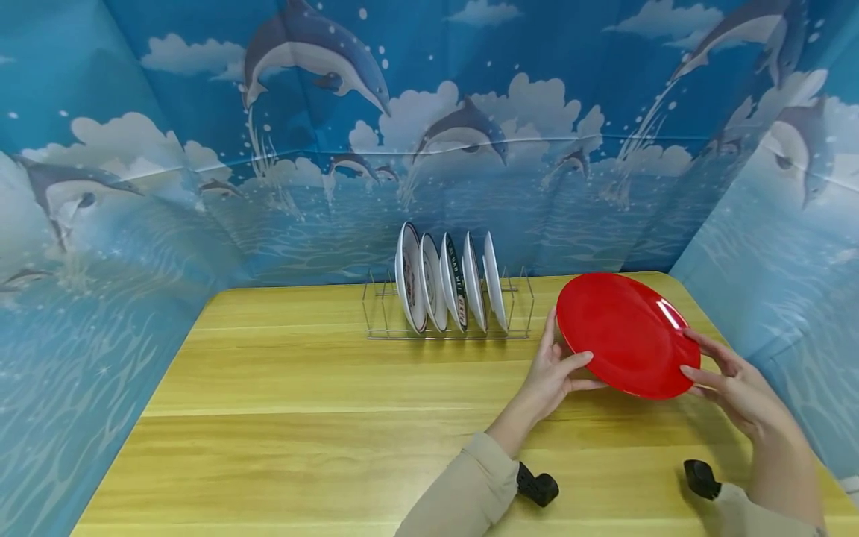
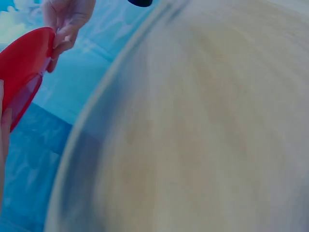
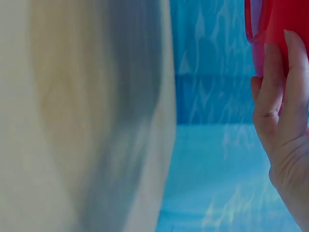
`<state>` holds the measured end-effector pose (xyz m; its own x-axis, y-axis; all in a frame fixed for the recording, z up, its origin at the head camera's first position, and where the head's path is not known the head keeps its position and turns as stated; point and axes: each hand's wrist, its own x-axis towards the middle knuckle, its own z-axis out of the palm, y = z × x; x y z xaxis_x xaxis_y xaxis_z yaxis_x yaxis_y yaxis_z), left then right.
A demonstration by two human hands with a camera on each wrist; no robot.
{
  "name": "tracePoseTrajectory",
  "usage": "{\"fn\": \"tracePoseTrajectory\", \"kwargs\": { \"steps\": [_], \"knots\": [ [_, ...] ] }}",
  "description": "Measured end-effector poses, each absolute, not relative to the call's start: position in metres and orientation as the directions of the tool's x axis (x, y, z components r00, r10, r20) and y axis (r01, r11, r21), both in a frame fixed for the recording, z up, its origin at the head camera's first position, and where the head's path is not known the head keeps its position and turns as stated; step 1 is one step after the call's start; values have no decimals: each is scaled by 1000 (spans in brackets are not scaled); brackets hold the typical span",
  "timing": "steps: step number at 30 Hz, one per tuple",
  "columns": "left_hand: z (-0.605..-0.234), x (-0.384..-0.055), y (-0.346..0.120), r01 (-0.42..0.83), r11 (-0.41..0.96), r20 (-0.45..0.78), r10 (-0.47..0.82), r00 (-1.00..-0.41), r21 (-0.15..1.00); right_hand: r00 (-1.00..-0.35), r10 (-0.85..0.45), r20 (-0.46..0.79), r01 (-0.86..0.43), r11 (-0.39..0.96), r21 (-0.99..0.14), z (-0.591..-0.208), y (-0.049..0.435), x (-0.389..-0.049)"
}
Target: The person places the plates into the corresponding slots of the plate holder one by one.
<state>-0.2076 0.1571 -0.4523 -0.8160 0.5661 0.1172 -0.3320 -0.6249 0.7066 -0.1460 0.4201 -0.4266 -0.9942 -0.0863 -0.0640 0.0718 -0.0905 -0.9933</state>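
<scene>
A round, glossy red plate [image 1: 624, 332] is held tilted above the right side of the table, its inner face toward the head camera. My left hand [image 1: 550, 377] grips its left edge, thumb on the upper face and fingers spread beneath and along the rim. At the opposite edge my right hand [image 1: 734, 384] pinches the plate between thumb and fingers. In the left wrist view the right hand [image 2: 67, 24] grasps the far rim of the red plate [image 2: 24, 63]. The right wrist view shows fingers [image 3: 294, 63] lying against the red plate.
Toward the back of the wooden table [image 1: 268, 395], a wire dish rack [image 1: 450, 338] holds several white plates [image 1: 411, 276] on edge, some with printed rims. Dolphin-patterned cloth [image 1: 302, 186] encloses the back and sides. Black wrist mounts [image 1: 537, 485] project from both sleeves.
</scene>
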Motion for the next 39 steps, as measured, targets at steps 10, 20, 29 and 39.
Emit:
{"fn": "tracePoseTrajectory", "kwargs": {
  "steps": [10, 20, 29, 39],
  "knots": [
    [-417, -214, 107, -171, -668, 214, 454, -865, 724, -973, -215, 88, -75, -71, -995, -396, 380, -174],
    [-377, -225, 44, 25, -618, 328, 383, -864, 786, -963, -251, 100, -56, -175, -983, -399, 345, -215],
    [-342, -237, -17, 184, -588, 409, 275, -870, 787, -964, -264, -5, -36, 151, -988, -415, 310, -249],
    [-313, -239, -76, 335, -524, 467, 140, -873, 783, -958, -287, 13, -76, 209, -975, -426, 278, -277]
  ]
}}
